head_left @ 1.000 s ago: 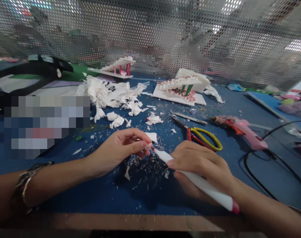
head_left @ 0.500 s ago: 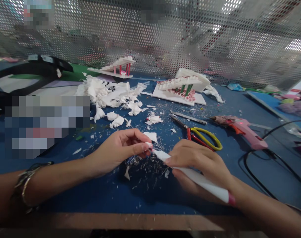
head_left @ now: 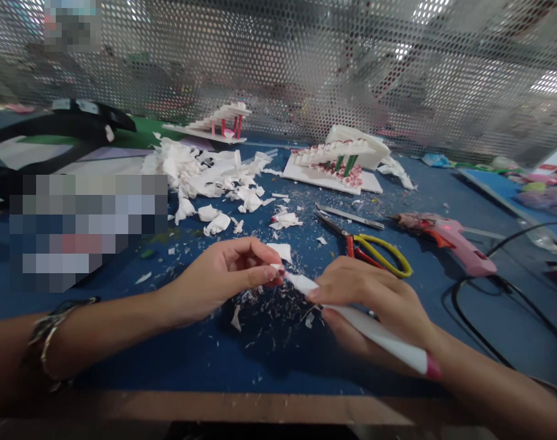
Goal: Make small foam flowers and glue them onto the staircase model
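Note:
My left hand [head_left: 236,266] pinches a small white scrap [head_left: 277,268], reddish at one edge, between thumb and fingertips. A white marker [head_left: 374,333] with a magenta end is gripped in my right hand [head_left: 365,293], tilted so its tip meets the scrap. Whether the tip presses on it or only lies against it I cannot tell. Just behind the fingertips lies a flat white paper piece [head_left: 280,252]. Beyond it rests a crumpled white scrap [head_left: 285,220] with a red spot.
Red-and-yellow-handled scissors [head_left: 381,253] and metal tweezers [head_left: 349,216] lie by my right hand. Farther right is a pink glue gun [head_left: 452,241] with a black cable [head_left: 475,330]. Torn white paper [head_left: 191,171] is heaped behind. Two small stair models [head_left: 333,159] stand near the perforated metal screen [head_left: 241,67].
Both hands keep nearly the same pose. The marker has shifted very slightly to the right, its tip still at the scrap.

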The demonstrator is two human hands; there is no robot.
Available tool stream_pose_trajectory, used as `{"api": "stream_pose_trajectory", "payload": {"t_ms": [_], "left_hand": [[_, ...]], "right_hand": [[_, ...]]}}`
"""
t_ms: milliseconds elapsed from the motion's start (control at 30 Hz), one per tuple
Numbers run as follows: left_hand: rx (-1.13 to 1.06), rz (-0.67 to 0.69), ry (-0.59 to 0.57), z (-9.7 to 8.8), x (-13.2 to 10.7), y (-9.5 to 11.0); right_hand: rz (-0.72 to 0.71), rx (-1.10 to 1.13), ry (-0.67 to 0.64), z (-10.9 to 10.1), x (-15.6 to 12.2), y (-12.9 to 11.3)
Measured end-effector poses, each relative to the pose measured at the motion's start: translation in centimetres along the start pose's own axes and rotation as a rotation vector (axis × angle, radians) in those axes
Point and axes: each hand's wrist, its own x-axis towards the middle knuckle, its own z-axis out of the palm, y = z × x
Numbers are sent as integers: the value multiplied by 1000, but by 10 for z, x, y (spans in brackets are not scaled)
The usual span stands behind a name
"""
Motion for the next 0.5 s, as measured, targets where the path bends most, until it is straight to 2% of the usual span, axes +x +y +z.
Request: {"api": "stream_pose_trajectory", "payload": {"t_ms": [500], "left_hand": [[33, 12, 4, 0, -1, 0]], "right_hand": [[51, -55, 3, 0, 1, 0]]}}
